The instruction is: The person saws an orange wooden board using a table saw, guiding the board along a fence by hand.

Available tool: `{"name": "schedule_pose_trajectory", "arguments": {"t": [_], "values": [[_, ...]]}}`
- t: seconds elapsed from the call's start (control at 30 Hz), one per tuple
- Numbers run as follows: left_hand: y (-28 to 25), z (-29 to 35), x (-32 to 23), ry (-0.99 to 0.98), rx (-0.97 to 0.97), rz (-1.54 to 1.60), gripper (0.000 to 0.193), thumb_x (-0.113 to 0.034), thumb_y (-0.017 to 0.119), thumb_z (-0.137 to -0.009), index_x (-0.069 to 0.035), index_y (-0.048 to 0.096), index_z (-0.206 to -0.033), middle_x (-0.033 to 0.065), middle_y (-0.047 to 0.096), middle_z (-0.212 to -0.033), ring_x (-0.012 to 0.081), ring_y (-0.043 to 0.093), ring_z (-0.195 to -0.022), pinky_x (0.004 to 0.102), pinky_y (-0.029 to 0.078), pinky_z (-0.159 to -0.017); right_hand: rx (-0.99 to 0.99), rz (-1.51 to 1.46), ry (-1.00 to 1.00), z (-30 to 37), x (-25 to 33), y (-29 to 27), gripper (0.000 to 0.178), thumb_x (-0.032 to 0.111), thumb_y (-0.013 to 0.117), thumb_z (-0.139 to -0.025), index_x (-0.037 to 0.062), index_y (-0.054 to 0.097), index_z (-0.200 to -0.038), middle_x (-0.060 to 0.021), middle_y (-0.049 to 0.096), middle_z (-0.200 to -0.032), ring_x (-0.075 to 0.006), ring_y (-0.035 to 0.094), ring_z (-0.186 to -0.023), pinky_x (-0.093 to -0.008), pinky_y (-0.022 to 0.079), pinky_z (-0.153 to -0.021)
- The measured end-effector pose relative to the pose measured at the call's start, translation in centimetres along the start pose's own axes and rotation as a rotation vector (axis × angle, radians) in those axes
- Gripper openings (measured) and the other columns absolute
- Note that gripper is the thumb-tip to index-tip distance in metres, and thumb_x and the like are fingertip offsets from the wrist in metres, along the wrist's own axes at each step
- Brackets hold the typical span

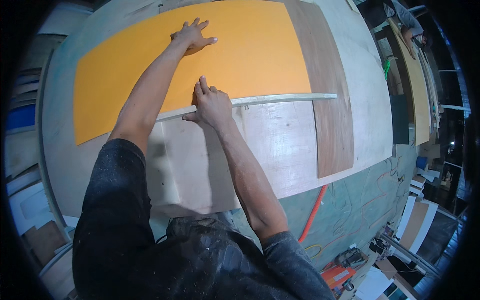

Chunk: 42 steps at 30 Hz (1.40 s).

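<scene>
Dark, dust-flecked shirt (225,260), one: filling the lower foreground, its short sleeves ending above both elbows. Left hand (192,37), one: resting palm-down on the yellow sheet, fingers spreading wide and thumb pointing out to the right, grasping nothing. Right hand (214,105), one: straddling the pale strip, index finger reaching forward over the yellow sheet, other fingers partly curling, thumb sitting on the near side, the strip passing between.

Yellow sheet (255,50), large and flat: lying across the far part of the worktable (370,110). Pale strip (280,98), long and narrow: running along the sheet's near edge, its right end crossing onto the brown wood panel (332,130). That panel is lying just beside the sheet's right edge.

Orange-red hose (313,215), one: trailing over the green floor (355,210) near the table's near edge. Co-worker (410,27), one: leaning over long boards (419,85) at the far right, well apart.
</scene>
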<state>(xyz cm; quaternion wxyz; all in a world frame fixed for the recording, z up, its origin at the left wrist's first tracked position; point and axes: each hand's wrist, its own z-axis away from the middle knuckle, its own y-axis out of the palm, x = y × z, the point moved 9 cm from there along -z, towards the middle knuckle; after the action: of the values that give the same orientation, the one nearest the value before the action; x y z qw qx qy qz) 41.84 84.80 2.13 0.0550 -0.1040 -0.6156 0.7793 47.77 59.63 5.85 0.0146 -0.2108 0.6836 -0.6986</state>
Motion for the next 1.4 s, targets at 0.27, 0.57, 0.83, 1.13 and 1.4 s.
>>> {"name": "schedule_pose_trajectory", "arguments": {"t": [0.27, 0.57, 0.83, 1.13, 1.4], "values": [[-1.6, -8.9, 2.4, -0.006, -0.033, 0.020, 0.101, -0.082, 0.061, -0.085, -0.039, 0.023, -0.168, 0.0016, 0.014, -0.178, 0.0394, 0.017, -0.162, 0.0776, 0.025, -0.120, 0.052, 0.048, 0.033, -9.3, -2.6, 0.4, 0.128, 0.075, 0.091, -0.053, -0.0005, 0.052, -0.149, -0.0205, 0.048, -0.160, -0.0323, 0.073, -0.112, -0.0416, 0.063, -0.088], [-3.7, -15.4, 3.8, -0.004, -0.045, -0.008, 0.105, -0.087, 0.056, -0.084, -0.036, 0.021, -0.169, 0.0036, 0.013, -0.178, 0.0415, 0.018, -0.161, 0.0731, 0.022, -0.124, -0.030, 0.001, 0.055, -15.4, -4.4, -0.8, 0.120, 0.058, 0.098, -0.049, -0.0061, 0.056, -0.141, -0.0203, 0.055, -0.153, -0.0313, 0.072, -0.108, -0.0418, 0.060, -0.089], [-3.3, -12.3, 4.0, -0.002, 0.020, -0.045, 0.108, -0.087, 0.054, -0.086, -0.033, 0.014, -0.171, 0.0048, 0.006, -0.179, 0.0449, 0.014, -0.161, 0.0827, 0.025, -0.116, -0.162, 0.047, 0.079, -12.4, -2.4, -0.8, 0.111, 0.061, 0.095, -0.050, 0.0027, 0.060, -0.137, -0.0093, 0.064, -0.140, -0.0290, 0.071, -0.104, -0.0413, 0.058, -0.089], [-0.8, 6.8, -2.1, -0.038, 0.112, 0.004, 0.096, -0.069, 0.057, -0.095, -0.028, 0.015, -0.171, 0.0104, 0.007, -0.178, 0.0495, 0.014, -0.159, 0.0803, 0.035, -0.111, -0.014, 0.025, 0.085, 4.9, 2.7, 0.7, 0.119, 0.061, 0.091, -0.059, -0.0008, 0.050, -0.152, -0.0180, 0.054, -0.156, -0.0302, 0.066, -0.105, -0.0397, 0.051, -0.095], [3.2, 27.5, -9.5, 0.004, 0.219, -0.038, 0.094, -0.067, 0.052, -0.099, -0.023, 0.011, -0.171, 0.0145, 0.003, -0.178, 0.0526, 0.014, -0.158, 0.0795, 0.039, -0.107, 0.039, 0.020, 0.115, 26.7, 7.3, 1.2, 0.112, 0.051, 0.093, -0.063, 0.0018, 0.049, -0.154, -0.0159, 0.052, -0.159, -0.0288, 0.065, -0.105, -0.0404, 0.051, -0.093]]}}
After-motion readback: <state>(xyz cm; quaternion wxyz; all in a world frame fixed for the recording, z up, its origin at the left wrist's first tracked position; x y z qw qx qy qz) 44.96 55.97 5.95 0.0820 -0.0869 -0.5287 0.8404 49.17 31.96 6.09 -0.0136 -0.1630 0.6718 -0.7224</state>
